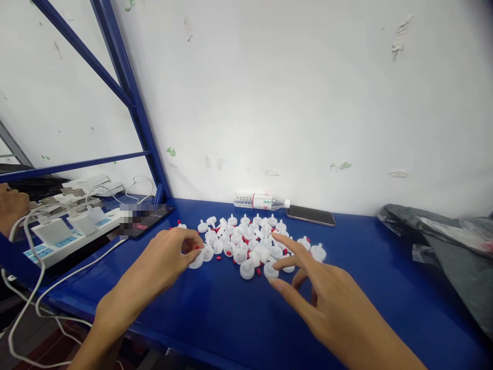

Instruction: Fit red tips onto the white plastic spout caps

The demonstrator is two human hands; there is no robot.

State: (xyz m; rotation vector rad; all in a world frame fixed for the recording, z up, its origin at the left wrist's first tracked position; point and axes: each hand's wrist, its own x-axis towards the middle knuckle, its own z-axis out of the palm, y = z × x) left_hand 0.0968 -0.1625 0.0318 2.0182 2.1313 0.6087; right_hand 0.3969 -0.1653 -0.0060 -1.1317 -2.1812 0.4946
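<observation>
A heap of white plastic nozzle caps (239, 255) with thin spouts lies on the blue table, with small red tips (219, 258) scattered among them. At the heap's left edge, my left hand (173, 252) is closed, thumb and forefinger pinched at the top of a white nozzle cap (196, 261); a bit of red shows at the fingertips. My right hand (321, 293) is at the right front of the heap, thumb and fingers spread apart. Its fingertips are close to another white nozzle cap (271, 270); whether they touch it I cannot tell.
Behind the heap a clear plastic bottle (262, 201) lies on its side beside a dark phone (311, 215). Power strips with white chargers (54, 229) and loose cables stand at left, near another person's hand (13, 205). Dark plastic bags (435, 246) lie at right.
</observation>
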